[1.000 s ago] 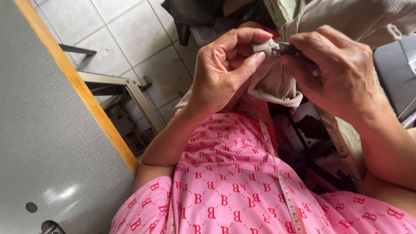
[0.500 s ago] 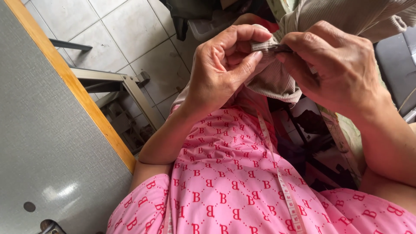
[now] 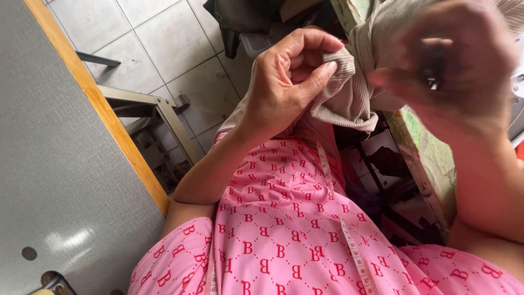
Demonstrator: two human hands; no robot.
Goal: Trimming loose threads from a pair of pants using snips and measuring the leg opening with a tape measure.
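Note:
My left hand (image 3: 289,82) pinches a fold of beige ribbed fabric (image 3: 349,95) between thumb and fingers, held up in front of my chest. My right hand (image 3: 456,71) is blurred, just right of the fabric and slightly apart from the left hand. Its fingers are closed around a small dark tool (image 3: 434,68) that I cannot make out clearly. More of the same fabric bunches up behind both hands. A pink measuring tape (image 3: 349,240) hangs down over my pink patterned top (image 3: 273,235).
A grey table top with a wooden edge (image 3: 109,120) fills the left side. Below it stand a metal frame (image 3: 164,109) and a tiled floor (image 3: 164,38). Dark cloth and clutter lie at the top and under my right arm.
My right hand has drawn away to the right from the spot where both hands met on the fabric. The left hand keeps its pinch on the fold.

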